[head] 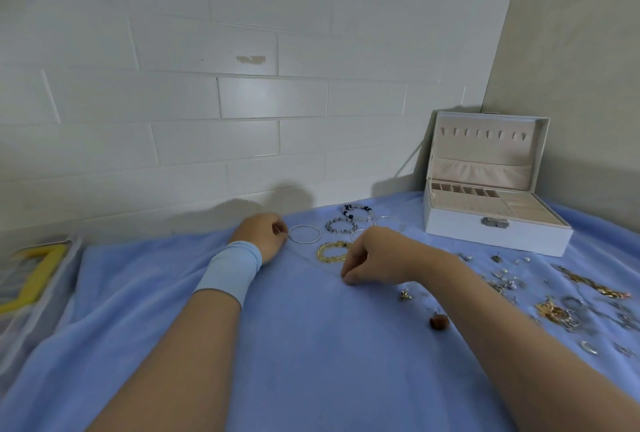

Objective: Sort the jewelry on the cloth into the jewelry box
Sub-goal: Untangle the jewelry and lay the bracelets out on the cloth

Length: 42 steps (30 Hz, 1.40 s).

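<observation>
1. Jewelry box (498, 234): I see it white, standing on the blue cloth (311, 345) in the wall corner. Its lid is upright and open. The lining is beige, with a row of hooks and a gathered pocket in the lid, small divided compartments in the tray, and a metal clasp on the front.
2. Bracelets, just left of the box: a dark-and-clear beaded bracelet (358, 212), a grey beaded bracelet (341, 225), a yellow beaded bracelet (332, 251) and two thin silver hoops, the near bangle (389, 223) and the far bangle (304, 234). All lie flat on the cloth.
3. Loose heap (561, 314), in front of the box on my side: small gold and silver pieces, too blurred for me to name singly. A brown pendant (439, 322) and a small charm (404, 295) lie apart from it.
4. Left hand (263, 234), well left of the box beside the far bangle and wearing a pale blue wristband (230, 267): fingers curled, tips pinched together.
5. Right hand (374, 255), between the left hand and the box: fingers curled, tips pinched down at the cloth.
6. Fine chain (314, 260): a faint line I read as stretched between the two pinches.
7. Clear bin (34, 276) with a yellow handle, farthest left of the box.
</observation>
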Available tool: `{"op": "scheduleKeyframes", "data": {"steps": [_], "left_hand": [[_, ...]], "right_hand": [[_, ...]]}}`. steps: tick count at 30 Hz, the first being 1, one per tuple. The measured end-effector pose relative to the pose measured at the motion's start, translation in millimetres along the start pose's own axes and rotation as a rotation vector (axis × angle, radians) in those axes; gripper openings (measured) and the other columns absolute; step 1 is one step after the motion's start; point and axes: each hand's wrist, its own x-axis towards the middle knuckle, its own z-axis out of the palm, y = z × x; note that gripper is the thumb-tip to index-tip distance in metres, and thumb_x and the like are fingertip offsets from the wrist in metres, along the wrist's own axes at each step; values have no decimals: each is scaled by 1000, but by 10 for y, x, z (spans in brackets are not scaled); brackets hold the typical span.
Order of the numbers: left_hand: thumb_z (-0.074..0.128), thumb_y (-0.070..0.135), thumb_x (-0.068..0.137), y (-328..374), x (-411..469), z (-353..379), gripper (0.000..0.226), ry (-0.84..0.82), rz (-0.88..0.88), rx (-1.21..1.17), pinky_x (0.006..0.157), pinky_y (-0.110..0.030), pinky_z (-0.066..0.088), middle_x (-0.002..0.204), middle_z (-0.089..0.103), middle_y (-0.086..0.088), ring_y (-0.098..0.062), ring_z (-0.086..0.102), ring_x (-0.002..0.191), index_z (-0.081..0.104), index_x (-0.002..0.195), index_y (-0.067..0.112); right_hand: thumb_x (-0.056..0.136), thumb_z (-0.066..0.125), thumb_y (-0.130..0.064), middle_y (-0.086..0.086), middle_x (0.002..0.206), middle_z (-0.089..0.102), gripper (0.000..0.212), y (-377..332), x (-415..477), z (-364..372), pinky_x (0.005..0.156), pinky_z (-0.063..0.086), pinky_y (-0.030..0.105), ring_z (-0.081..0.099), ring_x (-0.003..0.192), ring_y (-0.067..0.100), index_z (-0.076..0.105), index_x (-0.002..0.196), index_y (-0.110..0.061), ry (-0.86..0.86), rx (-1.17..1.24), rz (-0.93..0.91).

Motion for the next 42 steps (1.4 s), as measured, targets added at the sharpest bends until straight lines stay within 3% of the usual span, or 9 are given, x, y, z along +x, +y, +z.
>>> {"op": "scheduleKeyframes", "data": {"steps": [6, 10, 14, 18, 21, 25, 33, 38, 42], "left_hand": [[57, 23, 93, 129, -69, -48, 14, 53, 52, -24, 83, -29, 47, 104, 66, 2, -20, 61, 93, 68, 102, 25], [59, 23, 91, 607, -248, -30, 8, 91, 219, -205, 70, -22, 43, 91, 65, 9, -10, 59, 81, 67, 91, 27], [66, 29, 87, 1235, -510, 123, 8, -167, 367, -274, 69, -23, 45, 77, 63, 13, -7, 56, 70, 65, 80, 27], [71, 57, 74, 1496, -609, 317, 26, -467, 391, -16, 77, -29, 52, 86, 65, 16, -6, 61, 81, 66, 83, 34], [74, 61, 67, 1497, -622, 352, 29, -503, 371, 105, 81, -34, 55, 81, 65, 20, -6, 63, 81, 66, 80, 37], [70, 39, 83, 1433, -634, 273, 6, -498, 416, 92, 80, -24, 51, 84, 65, 19, -5, 62, 83, 69, 83, 33], [52, 23, 100, 1322, -588, 233, 16, -454, 358, -359, 73, -14, 49, 91, 72, 9, 0, 65, 79, 62, 88, 19], [47, 14, 103, 1348, -568, 185, 17, -274, 197, -951, 66, -27, 55, 73, 68, -1, -21, 68, 72, 56, 89, 10], [47, 14, 103, 1365, -538, 125, 18, -260, 132, -1146, 52, -24, 45, 72, 63, -5, -20, 63, 62, 54, 89, 7]], "right_hand": [[92, 68, -22, -22, 70, 69, 11, 176, -178, -307, 58, 49, 15, 55, 54, -2, 80, 93, -22, 96, 73, 18], [91, 73, -22, -12, 87, 74, 11, 429, -342, -426, 63, 52, 15, 60, 59, -3, 80, 97, -27, 144, 57, 24], [84, 77, -21, -6, 82, 77, 11, 649, -447, -422, 65, 55, 19, 63, 66, 3, 81, 86, -31, 111, 78, 96], [78, 81, -23, -18, 75, 73, 10, 753, -495, -422, 60, 43, 8, 61, 67, -5, 82, 83, -33, 50, 26, 133], [78, 80, -19, -14, 88, 76, 14, 815, -479, -414, 61, 44, 6, 63, 74, -3, 83, 85, -30, 57, 25, 143], [81, 79, -16, -12, 86, 76, 12, 862, -462, -403, 55, 41, 2, 62, 71, -3, 83, 88, -25, 100, 57, 148], [85, 76, -16, -23, 64, 66, 12, 902, -454, -402, 56, 42, 5, 60, 60, -9, 83, 91, -24, 152, 71, 156], [87, 69, -11, -10, 81, 76, 21, 911, -433, -388, 70, 55, 22, 69, 75, 7, 80, 85, -28, 246, 128, 123], [95, 53, 0, 0, 96, 79, 31, 743, -423, -361, 85, 53, 28, 69, 90, 14, 79, 102, -15, 171, 551, -2]]}}
